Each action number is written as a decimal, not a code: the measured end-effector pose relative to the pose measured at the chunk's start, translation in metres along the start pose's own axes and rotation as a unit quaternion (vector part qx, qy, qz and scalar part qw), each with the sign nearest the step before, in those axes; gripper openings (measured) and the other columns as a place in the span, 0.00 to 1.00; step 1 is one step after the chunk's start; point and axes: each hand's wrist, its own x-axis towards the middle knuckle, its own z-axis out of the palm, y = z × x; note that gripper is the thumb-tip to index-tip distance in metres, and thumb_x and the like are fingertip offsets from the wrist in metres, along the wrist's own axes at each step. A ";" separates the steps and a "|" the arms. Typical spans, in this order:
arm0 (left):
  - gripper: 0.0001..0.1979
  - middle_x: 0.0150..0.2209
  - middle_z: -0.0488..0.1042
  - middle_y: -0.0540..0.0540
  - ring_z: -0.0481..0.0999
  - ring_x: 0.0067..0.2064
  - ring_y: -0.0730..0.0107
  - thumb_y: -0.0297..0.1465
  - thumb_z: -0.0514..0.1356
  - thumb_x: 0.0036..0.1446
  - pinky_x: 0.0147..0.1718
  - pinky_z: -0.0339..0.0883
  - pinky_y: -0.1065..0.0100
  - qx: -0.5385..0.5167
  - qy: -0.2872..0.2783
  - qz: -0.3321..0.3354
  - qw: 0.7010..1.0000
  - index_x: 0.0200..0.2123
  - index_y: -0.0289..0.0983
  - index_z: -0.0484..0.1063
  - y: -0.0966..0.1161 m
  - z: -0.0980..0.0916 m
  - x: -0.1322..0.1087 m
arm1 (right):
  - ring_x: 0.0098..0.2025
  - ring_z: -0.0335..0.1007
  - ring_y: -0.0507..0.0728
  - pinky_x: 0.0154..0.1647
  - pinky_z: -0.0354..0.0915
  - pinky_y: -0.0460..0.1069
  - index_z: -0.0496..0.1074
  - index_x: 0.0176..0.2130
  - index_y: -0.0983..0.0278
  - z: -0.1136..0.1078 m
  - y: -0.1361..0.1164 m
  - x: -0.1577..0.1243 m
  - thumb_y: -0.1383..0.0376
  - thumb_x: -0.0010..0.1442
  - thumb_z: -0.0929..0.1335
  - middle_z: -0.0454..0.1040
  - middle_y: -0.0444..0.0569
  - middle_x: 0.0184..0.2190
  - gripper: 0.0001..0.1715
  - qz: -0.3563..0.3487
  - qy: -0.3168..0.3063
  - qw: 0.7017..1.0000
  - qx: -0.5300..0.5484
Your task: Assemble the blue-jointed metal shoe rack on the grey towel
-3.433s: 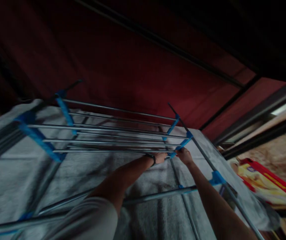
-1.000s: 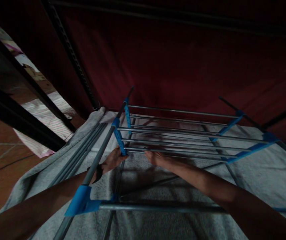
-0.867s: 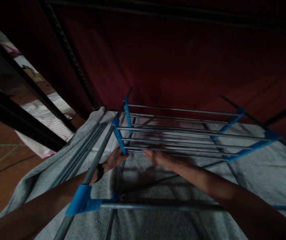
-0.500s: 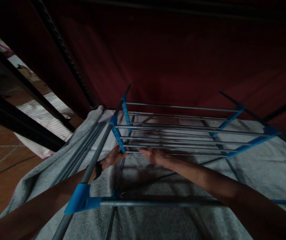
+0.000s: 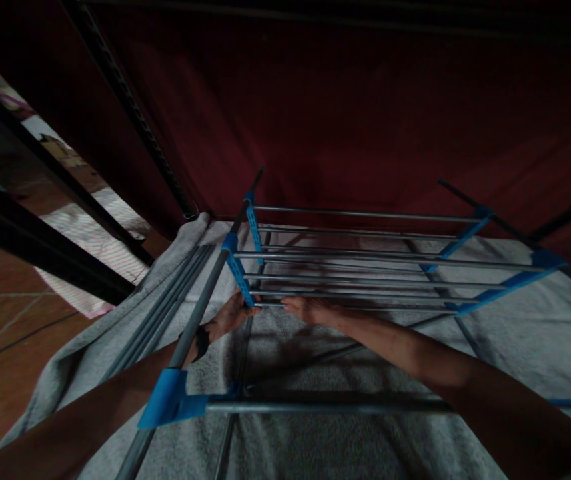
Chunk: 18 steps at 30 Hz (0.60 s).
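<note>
"rack, gray tubes and blue joints. where did it sit, from where you stood?"

"on the gray blanket, right in front of the red cloth. the person leaned both arms over its near tube."

"and the grip?"

"left hand was clamped on the lower end of a blue bracket, the nearer one on that side. right hand was just beside it, fingers pinched on the lowest rod. a short bit of rod showed between the two."

"what was that dark thing at the left wrist?"

"a band, as far as i saw."

"anything else around?"

"a bundle of loose tubes lay on the blanket, left of the rack. past the black posts, a striped cloth was spread on the tiled floor."
</note>
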 end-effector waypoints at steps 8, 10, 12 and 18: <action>0.16 0.34 0.69 0.51 0.68 0.40 0.63 0.36 0.66 0.46 0.43 0.64 0.63 0.014 -0.016 0.008 1.000 0.35 0.37 0.65 -0.003 -0.002 -0.002 | 0.55 0.71 0.59 0.59 0.62 0.53 0.70 0.59 0.65 -0.002 0.003 0.001 0.58 0.71 0.59 0.74 0.50 0.57 0.24 -0.002 -0.019 0.999 0.049; 0.18 0.33 0.69 0.51 0.67 0.40 0.62 0.38 0.67 0.45 0.43 0.64 0.62 0.021 -0.019 0.006 1.000 0.35 0.37 0.65 -0.005 -0.003 0.000 | 0.55 0.71 0.59 0.58 0.63 0.53 0.69 0.59 0.65 -0.002 -0.001 0.003 0.59 0.71 0.59 0.74 0.50 0.56 0.23 -0.007 -0.021 0.999 0.025; 0.20 0.32 0.69 0.49 0.67 0.39 0.61 0.40 0.69 0.42 0.42 0.64 0.60 0.028 -0.022 0.006 0.999 0.33 0.37 0.66 -0.007 -0.003 0.003 | 0.54 0.72 0.60 0.56 0.65 0.53 0.70 0.58 0.65 0.000 -0.008 0.007 0.61 0.71 0.60 0.75 0.51 0.55 0.22 -0.009 -0.027 0.999 -0.018; 0.23 0.32 0.70 0.46 0.69 0.40 0.58 0.47 0.69 0.39 0.44 0.66 0.57 0.039 -0.028 0.028 0.998 0.33 0.37 0.69 0.001 -0.004 0.002 | 0.50 0.72 0.62 0.51 0.68 0.55 0.67 0.59 0.69 -0.005 -0.025 0.003 0.63 0.64 0.68 0.74 0.57 0.54 0.25 -0.037 -0.001 0.995 -0.091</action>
